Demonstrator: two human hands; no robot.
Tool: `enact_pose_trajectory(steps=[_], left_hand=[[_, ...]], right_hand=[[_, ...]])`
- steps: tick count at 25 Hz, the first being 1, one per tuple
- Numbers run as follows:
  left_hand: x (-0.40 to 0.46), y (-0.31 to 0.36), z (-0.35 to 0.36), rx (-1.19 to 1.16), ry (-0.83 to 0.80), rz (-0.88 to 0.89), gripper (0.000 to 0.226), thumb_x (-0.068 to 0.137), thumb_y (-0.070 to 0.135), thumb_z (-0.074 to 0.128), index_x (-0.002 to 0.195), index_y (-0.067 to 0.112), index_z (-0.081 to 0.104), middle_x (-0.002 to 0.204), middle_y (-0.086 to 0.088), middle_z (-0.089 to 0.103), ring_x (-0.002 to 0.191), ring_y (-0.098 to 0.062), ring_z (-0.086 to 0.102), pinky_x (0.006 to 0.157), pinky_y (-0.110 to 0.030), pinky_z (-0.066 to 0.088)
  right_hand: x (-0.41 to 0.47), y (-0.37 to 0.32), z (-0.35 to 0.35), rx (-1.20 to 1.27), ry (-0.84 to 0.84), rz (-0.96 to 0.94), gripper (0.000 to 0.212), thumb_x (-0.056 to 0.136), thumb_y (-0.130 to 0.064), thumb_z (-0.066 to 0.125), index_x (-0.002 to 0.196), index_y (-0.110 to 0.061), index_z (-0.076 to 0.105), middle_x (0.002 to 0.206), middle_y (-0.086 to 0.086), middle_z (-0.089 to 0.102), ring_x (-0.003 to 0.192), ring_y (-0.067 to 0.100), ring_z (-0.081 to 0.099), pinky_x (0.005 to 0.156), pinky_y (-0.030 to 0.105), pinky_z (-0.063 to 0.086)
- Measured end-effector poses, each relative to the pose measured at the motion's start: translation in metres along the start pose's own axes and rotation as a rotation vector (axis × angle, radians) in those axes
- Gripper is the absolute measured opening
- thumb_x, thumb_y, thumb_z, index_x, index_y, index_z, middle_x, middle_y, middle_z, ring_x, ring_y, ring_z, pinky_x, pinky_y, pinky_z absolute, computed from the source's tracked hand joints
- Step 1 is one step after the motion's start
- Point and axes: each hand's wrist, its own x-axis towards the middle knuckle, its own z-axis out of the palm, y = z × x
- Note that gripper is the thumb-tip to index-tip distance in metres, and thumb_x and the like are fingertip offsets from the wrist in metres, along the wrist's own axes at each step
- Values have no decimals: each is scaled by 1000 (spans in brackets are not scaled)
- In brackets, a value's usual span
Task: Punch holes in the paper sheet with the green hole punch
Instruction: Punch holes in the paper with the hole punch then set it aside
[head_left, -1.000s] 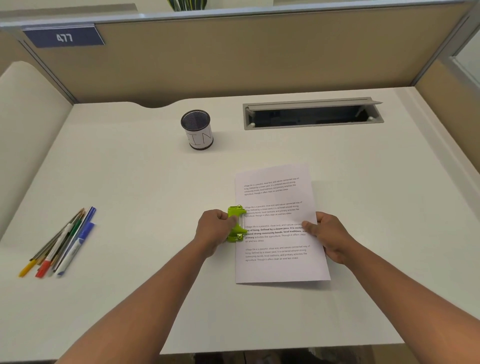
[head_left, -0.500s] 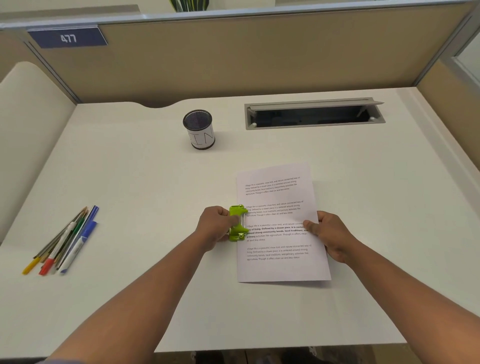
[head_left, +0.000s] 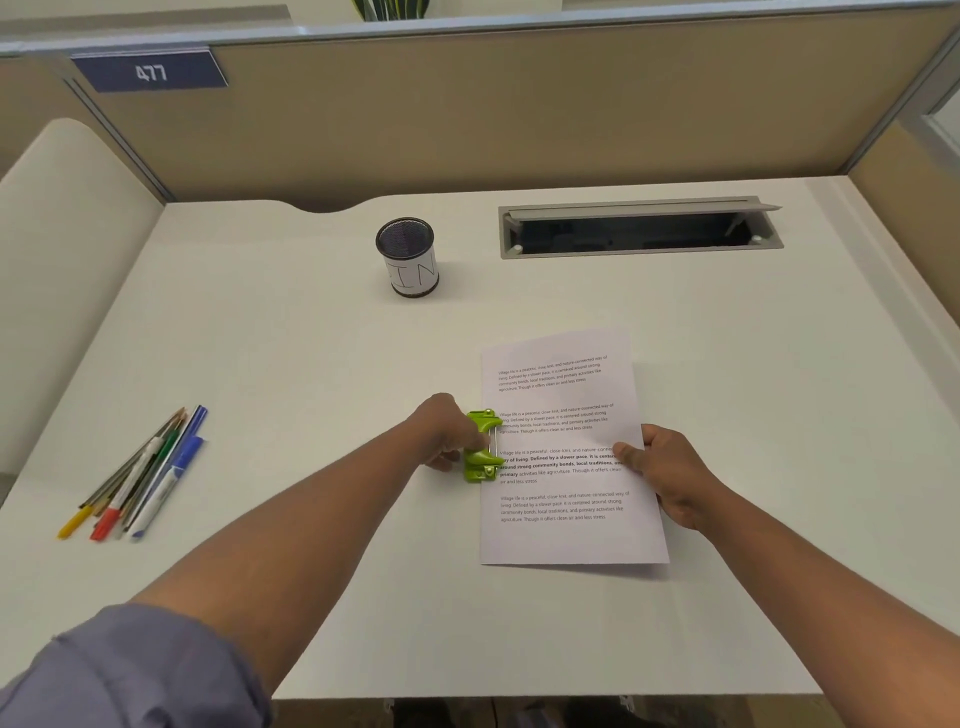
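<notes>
A white paper sheet (head_left: 563, 431) with printed text lies on the desk, right of centre. The green hole punch (head_left: 483, 447) sits at the sheet's left edge, about halfway along it, with the paper's margin under its jaws. My left hand (head_left: 441, 434) grips the punch from the left, fingers curled over its handle. My right hand (head_left: 662, 467) pinches the sheet's right edge, thumb on top of the text. Whether holes are cut in the paper is hidden by the punch.
A black mesh pen cup (head_left: 408, 257) labelled "IN" stands behind the work area. A bundle of pens and pencils (head_left: 140, 475) lies at the left. A grey cable tray with an open lid (head_left: 641, 228) is set into the desk (head_left: 311, 364) at the back right. Beige partition walls surround the desk.
My left hand has shifted a little on the punch handle, knuckles now higher. The paper, the punch and my right hand stay where they were.
</notes>
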Motion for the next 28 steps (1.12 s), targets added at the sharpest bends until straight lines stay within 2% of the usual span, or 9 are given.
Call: enact_pose_trajectory(steps=[3, 6, 9, 15, 18, 20, 28], left_hand=[[4, 3, 2, 28, -11, -23, 44, 85, 18, 80, 117, 4, 54, 105, -16, 62, 83, -26, 62, 67, -37, 56], [8, 2, 5, 31, 18, -37, 38, 82, 15, 81, 106, 6, 52, 95, -15, 57, 79, -27, 56, 66, -37, 56], [13, -4, 4, 1, 50, -31, 43, 77, 16, 86, 97, 9, 49, 90, -14, 53, 76, -27, 49, 61, -35, 53], [11, -7, 2, -28, 49, 6, 37, 78, 15, 85, 89, 9, 50, 88, -14, 58, 72, -26, 56, 66, -36, 57], [9, -9, -2, -119, 5, 10, 38, 77, 16, 87, 84, 11, 49, 85, -10, 56, 69, -23, 57, 61, -33, 56], [3, -10, 0, -157, 29, 22, 40, 76, 16, 87, 80, 14, 48, 81, -8, 54, 68, -22, 56, 59, -32, 55], [-1, -13, 4, -222, 74, 45, 38, 72, 13, 89, 85, 13, 53, 80, -8, 55, 69, -24, 54, 69, -38, 57]], right_hand=[[2, 3, -1, 6, -2, 10, 16, 98, -5, 62, 111, -9, 71, 104, 11, 79, 94, 33, 76, 83, 51, 61], [6, 7, -2, 3, 3, 17, 15, 98, -5, 62, 110, -10, 71, 101, 9, 80, 91, 31, 77, 80, 49, 62], [8, 6, -1, -5, 7, 18, 14, 98, -5, 63, 109, -10, 71, 100, 10, 80, 89, 30, 77, 79, 49, 62], [5, 3, -2, -26, 9, 0, 14, 98, -7, 63, 109, -9, 71, 103, 11, 79, 93, 33, 76, 83, 51, 61], [3, -1, -2, -24, 13, -10, 14, 98, -7, 63, 109, -9, 71, 103, 11, 79, 94, 34, 76, 85, 54, 61], [-1, -3, -2, -15, 17, -19, 13, 98, -7, 63, 108, -10, 71, 101, 9, 80, 92, 31, 77, 82, 51, 62], [-16, -6, -22, 7, 74, -46, 12, 98, -7, 63, 105, -11, 71, 101, 10, 80, 91, 31, 77, 78, 46, 62]])
